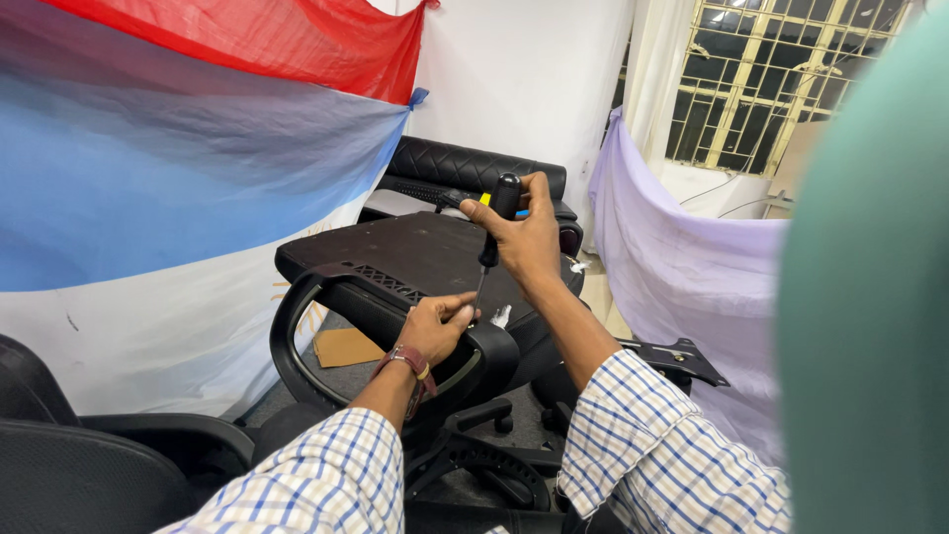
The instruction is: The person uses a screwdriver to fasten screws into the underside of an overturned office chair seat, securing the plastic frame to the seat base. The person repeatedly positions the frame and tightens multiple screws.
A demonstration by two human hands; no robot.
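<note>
Item: screwdriver (491, 242), black handle with a yellow and blue band, thin steel shaft. Your right hand (524, 237) is clenched around the handle from above. The tool's long axis runs nearly upright, leaning slightly, with the handle at the top and the tip pointing down and a little to your left.

Item: upturned office chair seat (415, 252), black underside facing up, resting among other chair parts. A curved black armrest (326, 316) loops from its near edge.

Item: armrest bracket (489, 346), the black end where the armrest meets the seat. Your left hand (435, 326) closes on it, fingers pinched right at the screwdriver tip; whether they grasp a screw or only steady the shaft is hidden. The tip lies directly below your right grip and just beside your left fingertips, so the left hand is nearer the work point.

Surroundings: a star-shaped chair base with casters (484, 460) below your forearms; a metal tilt plate (677, 356) off to the right; a piece of cardboard (346, 346) on the floor; a quilted black chair back (474, 168) behind the seat; red, blue and white cloth (178, 168) hung at the left, lilac cloth (682, 267) at the right; a barred window (781, 79).
</note>
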